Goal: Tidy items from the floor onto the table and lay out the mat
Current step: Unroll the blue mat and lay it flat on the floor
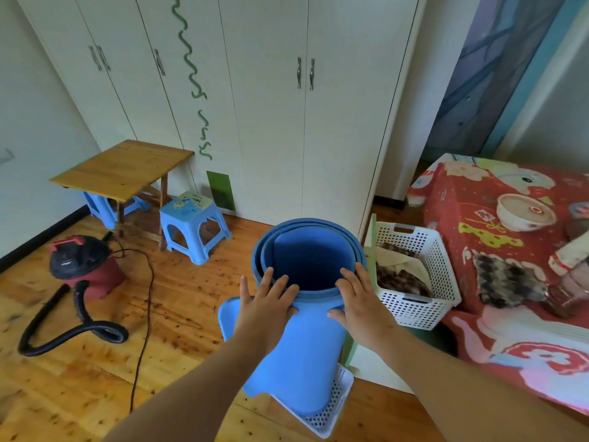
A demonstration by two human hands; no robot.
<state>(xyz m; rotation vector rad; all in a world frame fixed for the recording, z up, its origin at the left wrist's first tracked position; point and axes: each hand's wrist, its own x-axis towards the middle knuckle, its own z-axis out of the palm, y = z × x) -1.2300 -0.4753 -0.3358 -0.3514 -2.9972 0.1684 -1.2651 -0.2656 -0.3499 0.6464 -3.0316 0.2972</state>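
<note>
A rolled blue foam mat (302, 349) stands upright in front of me, its open top end facing the camera. My left hand (266, 303) grips the near rim, fingers hooked over the edge. My right hand (358, 301) grips the rim on the right side the same way. The mat's lower end rests on a white perforated basket (331, 413) lying on the wooden floor. A loose flap of the mat sticks out at the lower left.
A table with a red patterned cloth (478, 250) at right holds a white bowl (524, 212) and other items. A white basket (417, 282) with cloth stands beside it. At left: red vacuum (83, 266) with hose and cord, blue stool (192, 224), wooden folding table (124, 169). White wardrobe behind.
</note>
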